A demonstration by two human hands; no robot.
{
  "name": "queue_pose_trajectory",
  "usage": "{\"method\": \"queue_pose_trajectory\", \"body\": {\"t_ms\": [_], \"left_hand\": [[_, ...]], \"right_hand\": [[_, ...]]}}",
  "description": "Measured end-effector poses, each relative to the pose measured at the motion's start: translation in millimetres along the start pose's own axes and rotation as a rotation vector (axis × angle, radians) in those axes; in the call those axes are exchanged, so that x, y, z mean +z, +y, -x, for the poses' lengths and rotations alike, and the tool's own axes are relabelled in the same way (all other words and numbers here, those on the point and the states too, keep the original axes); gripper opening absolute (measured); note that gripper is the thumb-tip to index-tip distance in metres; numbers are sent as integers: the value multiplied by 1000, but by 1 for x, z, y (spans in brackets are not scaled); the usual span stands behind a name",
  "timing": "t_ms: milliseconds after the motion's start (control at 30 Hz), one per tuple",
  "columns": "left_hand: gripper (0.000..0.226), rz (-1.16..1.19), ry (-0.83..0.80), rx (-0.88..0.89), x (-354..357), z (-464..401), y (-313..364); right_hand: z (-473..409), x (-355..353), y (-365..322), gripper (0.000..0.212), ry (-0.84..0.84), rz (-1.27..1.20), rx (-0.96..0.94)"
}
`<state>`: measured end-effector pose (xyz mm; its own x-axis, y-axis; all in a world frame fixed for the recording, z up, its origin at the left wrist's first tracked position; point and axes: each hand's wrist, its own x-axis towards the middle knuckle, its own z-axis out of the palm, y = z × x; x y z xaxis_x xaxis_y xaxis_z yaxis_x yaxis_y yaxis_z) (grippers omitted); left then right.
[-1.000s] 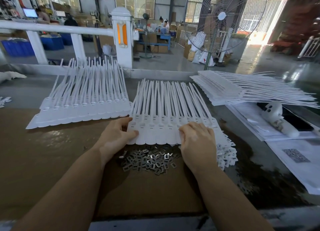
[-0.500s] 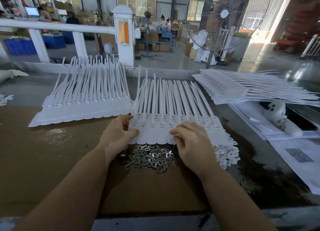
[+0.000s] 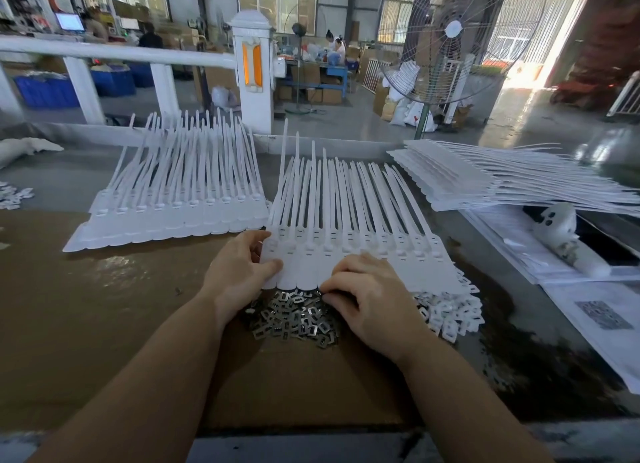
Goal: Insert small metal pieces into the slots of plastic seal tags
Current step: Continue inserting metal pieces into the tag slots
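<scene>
A person is leaning over a brown table. Their left hand [image 3: 242, 272] is pinching the left edge of a white sheet of seal tags [image 3: 349, 254] in the middle of the table, thumb on top. Their right hand [image 3: 367, 296], fingers curled, is reaching into the pile of metal pieces [image 3: 294, 318] just near of the sheet. Best to lift one piece only while the sheet is being steadied. Whether a piece is being pinched is hidden under the fingers.

A large pedestal fan [image 3: 453, 39] stands on the factory floor beyond the surface [image 3: 104, 324], a white railing post [image 3: 252, 71] rises at its far edge, and printed papers [image 3: 602, 317] lie at right.
</scene>
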<state>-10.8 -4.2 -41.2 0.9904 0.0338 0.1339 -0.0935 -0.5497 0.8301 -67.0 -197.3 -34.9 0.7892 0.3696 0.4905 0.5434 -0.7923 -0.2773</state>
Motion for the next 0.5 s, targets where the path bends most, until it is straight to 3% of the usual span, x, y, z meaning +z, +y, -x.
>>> {"method": "queue_pose_trajectory", "body": {"t_ms": [500], "left_hand": [[52, 6, 16, 30, -1, 0, -2]], "right_hand": [[-19, 7, -17, 19, -153, -31, 16]]}}
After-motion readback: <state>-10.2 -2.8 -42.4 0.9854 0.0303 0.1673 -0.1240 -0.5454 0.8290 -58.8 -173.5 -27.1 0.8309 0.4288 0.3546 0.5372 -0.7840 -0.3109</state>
